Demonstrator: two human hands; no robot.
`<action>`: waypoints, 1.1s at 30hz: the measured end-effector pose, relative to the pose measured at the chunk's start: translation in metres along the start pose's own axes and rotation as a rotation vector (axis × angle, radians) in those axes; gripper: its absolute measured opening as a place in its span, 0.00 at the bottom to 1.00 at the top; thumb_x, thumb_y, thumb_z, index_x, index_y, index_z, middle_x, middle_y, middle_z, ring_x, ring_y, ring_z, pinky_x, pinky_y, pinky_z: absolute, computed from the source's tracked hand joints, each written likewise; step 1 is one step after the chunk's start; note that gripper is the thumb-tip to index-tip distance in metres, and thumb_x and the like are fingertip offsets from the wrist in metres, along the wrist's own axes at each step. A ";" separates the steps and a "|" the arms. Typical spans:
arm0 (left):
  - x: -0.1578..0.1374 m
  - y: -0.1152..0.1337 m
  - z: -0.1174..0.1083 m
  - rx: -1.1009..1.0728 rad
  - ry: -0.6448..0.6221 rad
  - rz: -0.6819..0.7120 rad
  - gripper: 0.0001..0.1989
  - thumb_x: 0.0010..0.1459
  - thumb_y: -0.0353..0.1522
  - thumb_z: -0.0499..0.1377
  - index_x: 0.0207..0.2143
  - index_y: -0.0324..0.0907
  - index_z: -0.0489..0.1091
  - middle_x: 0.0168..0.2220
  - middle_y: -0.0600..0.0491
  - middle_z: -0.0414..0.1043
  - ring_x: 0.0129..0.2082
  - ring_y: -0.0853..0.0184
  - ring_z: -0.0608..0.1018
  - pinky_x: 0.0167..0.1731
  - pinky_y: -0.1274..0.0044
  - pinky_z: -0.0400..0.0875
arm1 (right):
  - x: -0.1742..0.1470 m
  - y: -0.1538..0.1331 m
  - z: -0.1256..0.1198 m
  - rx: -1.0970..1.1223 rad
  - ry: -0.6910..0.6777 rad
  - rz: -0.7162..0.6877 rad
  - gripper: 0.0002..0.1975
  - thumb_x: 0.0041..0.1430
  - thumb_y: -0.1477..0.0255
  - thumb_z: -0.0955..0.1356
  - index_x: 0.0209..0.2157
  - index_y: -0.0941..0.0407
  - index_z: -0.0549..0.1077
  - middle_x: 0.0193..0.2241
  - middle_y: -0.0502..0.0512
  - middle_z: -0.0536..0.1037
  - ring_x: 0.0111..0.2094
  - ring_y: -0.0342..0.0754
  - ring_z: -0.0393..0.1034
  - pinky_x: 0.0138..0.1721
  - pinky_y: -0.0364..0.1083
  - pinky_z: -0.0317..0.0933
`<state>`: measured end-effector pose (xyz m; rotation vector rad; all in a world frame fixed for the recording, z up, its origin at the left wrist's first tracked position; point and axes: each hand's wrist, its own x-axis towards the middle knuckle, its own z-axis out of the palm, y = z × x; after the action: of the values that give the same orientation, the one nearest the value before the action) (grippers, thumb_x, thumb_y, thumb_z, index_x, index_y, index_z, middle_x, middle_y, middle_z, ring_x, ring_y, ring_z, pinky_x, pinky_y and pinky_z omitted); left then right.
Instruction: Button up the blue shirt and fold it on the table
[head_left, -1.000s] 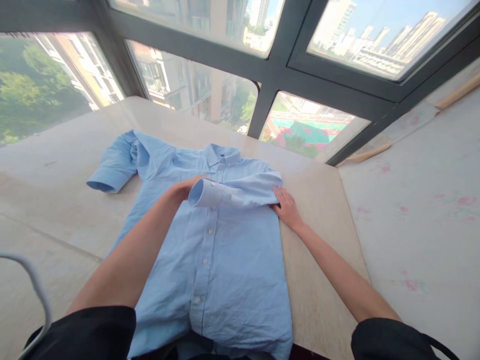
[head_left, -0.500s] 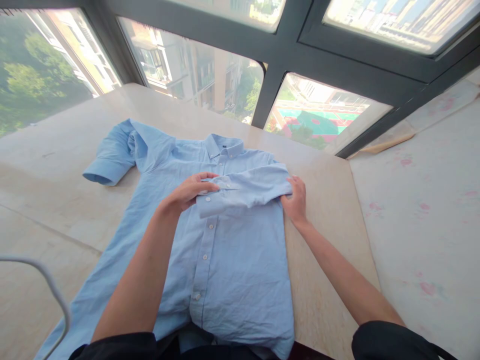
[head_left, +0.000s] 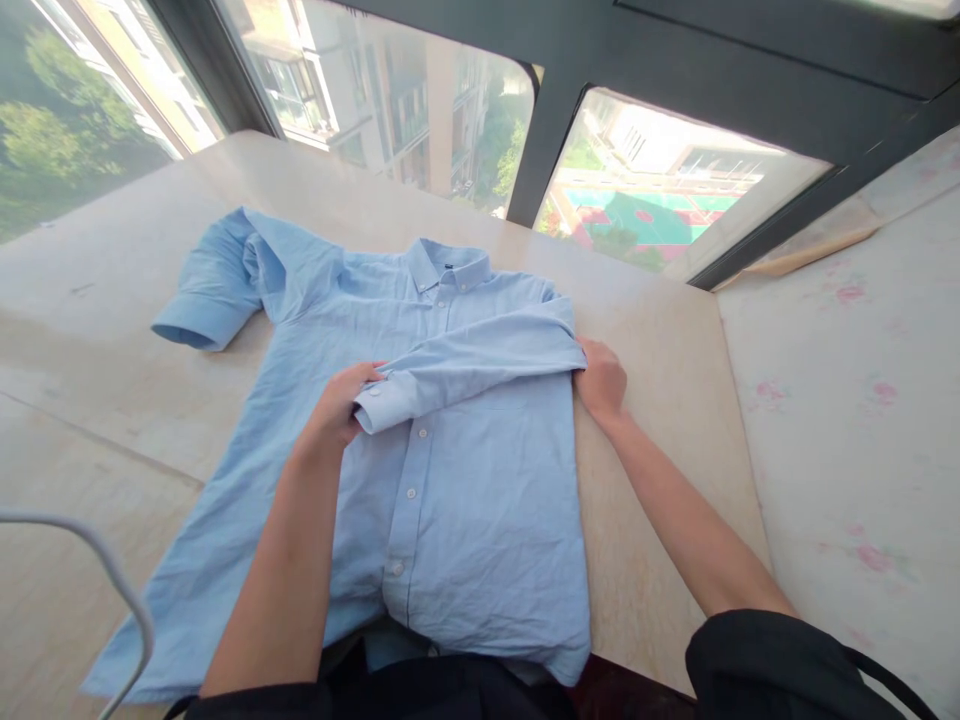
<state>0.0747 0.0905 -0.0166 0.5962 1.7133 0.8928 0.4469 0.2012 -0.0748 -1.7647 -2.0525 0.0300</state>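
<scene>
A light blue button-up shirt [head_left: 480,500] lies front up on the pale surface, collar toward the window. One sleeve [head_left: 480,350] is folded across the chest, its cuff near the button placket. My left hand [head_left: 341,400] grips that cuff, thumb and fingers closed round its edge. At the fold by the shirt's right side, my right hand [head_left: 601,378] pinches the sleeve; some of its fingertips are hidden by cloth. The other sleeve [head_left: 214,285] lies bent outward at the left, away from both hands.
The pale stone-like sill [head_left: 660,500] runs under the shirt up to a dark window frame [head_left: 600,50]. A flowered wall [head_left: 840,420] bounds the right side. At the lower left a white curved tube or cable [head_left: 112,570] rises over the shirt's hem.
My left hand has drawn the cuff left and slightly down, so the folded sleeve is straighter and longer across the chest. My right hand stays at the fold. The view has tilted down.
</scene>
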 end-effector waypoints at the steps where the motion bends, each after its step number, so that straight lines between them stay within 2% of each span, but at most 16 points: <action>1: 0.000 -0.003 -0.002 0.059 0.048 0.012 0.20 0.46 0.32 0.56 0.43 0.40 0.72 0.29 0.54 0.69 0.24 0.71 0.68 0.22 0.82 0.59 | -0.001 0.002 -0.001 -0.012 -0.020 -0.037 0.27 0.58 0.78 0.58 0.58 0.60 0.70 0.48 0.67 0.75 0.49 0.60 0.68 0.48 0.57 0.65; 4: -0.002 -0.002 -0.011 0.439 0.182 0.104 0.14 0.45 0.31 0.58 0.37 0.41 0.73 0.31 0.50 0.72 0.32 0.62 0.73 0.29 0.77 0.65 | 0.002 0.011 -0.006 0.059 -0.134 -0.197 0.36 0.54 0.80 0.60 0.66 0.60 0.60 0.57 0.66 0.69 0.56 0.60 0.63 0.57 0.60 0.60; 6: -0.004 0.007 -0.015 0.748 0.288 0.223 0.16 0.50 0.31 0.55 0.42 0.41 0.73 0.38 0.46 0.74 0.42 0.54 0.75 0.41 0.69 0.69 | 0.007 0.017 -0.010 0.131 -0.256 -0.291 0.40 0.51 0.79 0.61 0.68 0.62 0.55 0.63 0.65 0.62 0.63 0.59 0.57 0.63 0.60 0.55; 8: -0.006 0.020 -0.012 0.921 0.348 0.362 0.20 0.53 0.29 0.53 0.50 0.40 0.70 0.47 0.42 0.72 0.52 0.50 0.72 0.50 0.63 0.67 | 0.014 0.018 -0.018 0.170 -0.388 -0.343 0.42 0.49 0.78 0.62 0.68 0.61 0.55 0.67 0.64 0.55 0.67 0.60 0.50 0.66 0.62 0.50; 11: -0.004 0.041 0.012 0.966 0.288 0.573 0.24 0.58 0.29 0.51 0.57 0.37 0.66 0.56 0.39 0.67 0.59 0.52 0.68 0.58 0.63 0.63 | 0.023 0.005 -0.033 0.200 -0.455 -0.398 0.43 0.48 0.78 0.61 0.69 0.57 0.55 0.69 0.58 0.49 0.70 0.59 0.42 0.67 0.63 0.46; 14: 0.008 0.054 0.055 1.035 0.146 0.754 0.25 0.64 0.34 0.49 0.61 0.34 0.61 0.61 0.39 0.63 0.64 0.55 0.63 0.63 0.64 0.57 | 0.033 -0.022 -0.040 0.203 -0.328 -0.399 0.41 0.51 0.79 0.59 0.69 0.55 0.55 0.70 0.53 0.45 0.71 0.55 0.38 0.68 0.62 0.44; 17: 0.028 0.053 0.096 1.162 -0.011 0.855 0.31 0.68 0.41 0.48 0.67 0.33 0.53 0.69 0.40 0.48 0.71 0.52 0.46 0.67 0.59 0.42 | 0.041 -0.051 -0.026 0.150 -0.235 -0.365 0.34 0.60 0.75 0.57 0.69 0.57 0.54 0.71 0.56 0.43 0.71 0.55 0.36 0.68 0.61 0.42; 19: 0.043 0.045 0.113 1.226 -0.083 0.857 0.32 0.69 0.44 0.45 0.68 0.34 0.51 0.70 0.41 0.43 0.71 0.52 0.41 0.67 0.57 0.38 | 0.043 -0.063 -0.007 0.084 -0.228 -0.336 0.31 0.66 0.68 0.58 0.68 0.59 0.54 0.71 0.60 0.43 0.71 0.58 0.35 0.68 0.62 0.40; 22: 0.062 0.030 0.120 1.270 -0.095 0.821 0.33 0.70 0.46 0.42 0.69 0.35 0.50 0.71 0.41 0.42 0.71 0.53 0.44 0.67 0.58 0.37 | 0.037 -0.071 0.022 -0.025 -0.267 -0.285 0.33 0.69 0.59 0.58 0.67 0.65 0.55 0.69 0.69 0.47 0.70 0.63 0.38 0.67 0.64 0.37; 25: 0.073 0.021 0.115 1.275 -0.057 0.849 0.33 0.70 0.47 0.41 0.69 0.38 0.51 0.71 0.43 0.42 0.71 0.56 0.46 0.68 0.60 0.36 | 0.028 -0.068 0.038 -0.091 -0.290 -0.277 0.33 0.70 0.59 0.56 0.67 0.68 0.56 0.68 0.73 0.49 0.70 0.63 0.40 0.67 0.63 0.37; 28: 0.078 0.022 0.110 1.277 -0.045 0.863 0.33 0.69 0.48 0.42 0.69 0.37 0.52 0.70 0.42 0.43 0.71 0.55 0.46 0.68 0.59 0.35 | 0.027 -0.064 0.037 -0.110 -0.302 -0.308 0.33 0.70 0.57 0.55 0.66 0.67 0.57 0.68 0.72 0.51 0.69 0.64 0.42 0.67 0.62 0.40; 30: 0.082 0.028 0.109 1.265 -0.014 0.869 0.35 0.69 0.48 0.43 0.69 0.34 0.52 0.70 0.39 0.42 0.71 0.53 0.45 0.67 0.59 0.36 | 0.034 -0.064 0.030 -0.096 -0.316 -0.323 0.33 0.70 0.56 0.56 0.64 0.66 0.61 0.66 0.72 0.55 0.68 0.64 0.47 0.65 0.61 0.45; 33: 0.090 0.043 0.112 1.233 0.033 0.946 0.37 0.69 0.48 0.43 0.70 0.32 0.48 0.71 0.37 0.40 0.71 0.52 0.43 0.67 0.59 0.38 | 0.053 -0.064 0.022 -0.051 -0.235 -0.295 0.32 0.69 0.57 0.57 0.64 0.65 0.62 0.64 0.73 0.59 0.65 0.64 0.53 0.63 0.61 0.51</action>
<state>0.1515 0.2147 -0.0519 2.3311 1.8704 0.2933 0.3743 0.2450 -0.0594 -1.5295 -2.4851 0.1009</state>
